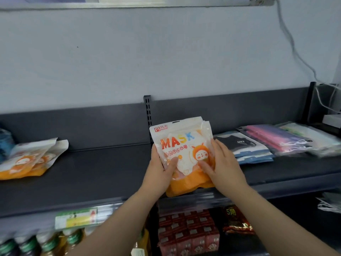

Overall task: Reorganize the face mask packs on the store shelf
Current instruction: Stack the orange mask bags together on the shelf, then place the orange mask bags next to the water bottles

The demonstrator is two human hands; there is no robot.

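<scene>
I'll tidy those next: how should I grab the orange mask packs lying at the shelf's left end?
Probably pinch the orange mask packs by their orange bottom edges, coming from the front: they lie fanned out, bottoms toward the front edge of the shelf, white tops pointing back.

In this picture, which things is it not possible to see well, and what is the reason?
All in the head view:
- How many held mask packs there are: the front one covers the rest.
- Their lower front: the left hand and right hand cover it.
- Blue item: cut off by the left edge.
- Price label: blurred, unreadable.
- Bottles: blurred, cut off by the bottom edge.
</scene>
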